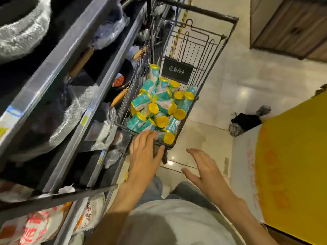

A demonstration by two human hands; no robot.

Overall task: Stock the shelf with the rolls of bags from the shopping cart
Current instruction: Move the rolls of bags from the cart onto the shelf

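Our left hand [145, 152] is nearer, fingers straight and empty at the cart [208, 55] near rim; rolls [159, 110] lie just beyond. Right hand [201, 167] open, empty.

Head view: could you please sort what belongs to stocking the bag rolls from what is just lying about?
Job: rolls, cart, shelf, left hand, right hand.

Lying about: dark cloth on the floor, yellow box, rolling pins.

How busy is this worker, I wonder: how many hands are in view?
2. The left hand reaches to the shopping cart's near end; the right hand hovers beside it.
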